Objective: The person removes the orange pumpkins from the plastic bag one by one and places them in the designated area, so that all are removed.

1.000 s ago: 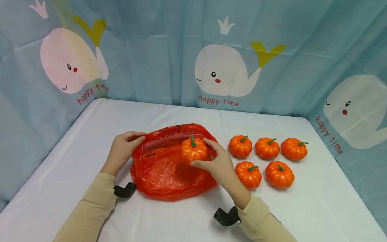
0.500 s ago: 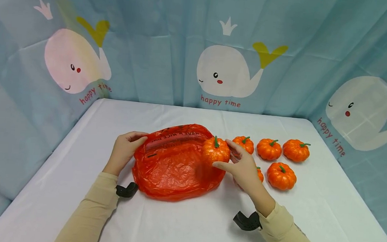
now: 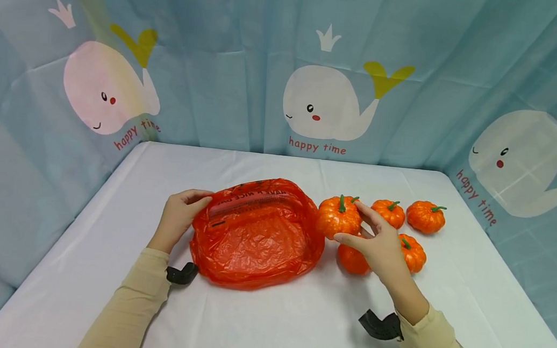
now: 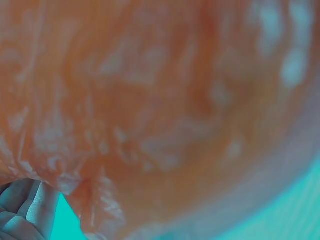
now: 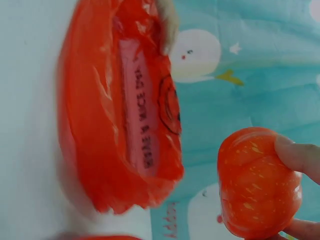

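My left hand pinches the left edge of a thin red plastic bag, whose wide mouth faces up. Printed lettering shows along its far inner side. A small orange toy pumpkin with a green stem is gripped between the thumb and fingers of my right hand, just past the bag's right rim. In the right wrist view the held pumpkin shows its speckled, ribbed side. Blurred red plastic fills most of the left wrist view, with the left fingers at its lower corner.
Several more pumpkins lie at the right of the white table: one far-right pumpkin, one beside it, and two nearer, partly behind the right hand, including a front pumpkin. A whale-printed blue curtain surrounds the table.
My right hand has carried the pumpkin rightward from over the bag to beyond its right rim, now overlapping the other pumpkins. The left hand keeps its hold on the bag's edge.
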Demonstrator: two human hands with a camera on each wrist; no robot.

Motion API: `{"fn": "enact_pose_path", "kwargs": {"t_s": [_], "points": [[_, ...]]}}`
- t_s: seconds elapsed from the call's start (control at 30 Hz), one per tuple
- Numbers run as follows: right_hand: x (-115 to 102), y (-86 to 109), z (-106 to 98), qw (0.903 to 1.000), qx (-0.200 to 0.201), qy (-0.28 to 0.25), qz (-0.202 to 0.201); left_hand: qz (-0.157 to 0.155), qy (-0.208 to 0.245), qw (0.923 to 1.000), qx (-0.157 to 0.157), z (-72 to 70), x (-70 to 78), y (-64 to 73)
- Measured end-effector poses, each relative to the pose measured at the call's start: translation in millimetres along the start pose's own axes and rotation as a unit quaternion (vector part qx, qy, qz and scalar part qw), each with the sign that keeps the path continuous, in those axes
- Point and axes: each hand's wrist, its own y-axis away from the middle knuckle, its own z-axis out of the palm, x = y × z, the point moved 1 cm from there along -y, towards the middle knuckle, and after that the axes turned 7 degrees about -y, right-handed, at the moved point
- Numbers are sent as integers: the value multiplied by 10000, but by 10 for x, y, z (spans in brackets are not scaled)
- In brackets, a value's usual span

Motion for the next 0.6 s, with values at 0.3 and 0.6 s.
{"fn": "enact_pose_path", "kwargs": {"t_s": [0.3, 0.6], "points": [[-10, 58, -349, 9982, 481, 361, -52, 32, 26, 10000, -23, -27, 47, 26], [109, 61, -618, 9963, 816, 248, 123, -42, -12, 10000, -11, -24, 38, 21]]}}
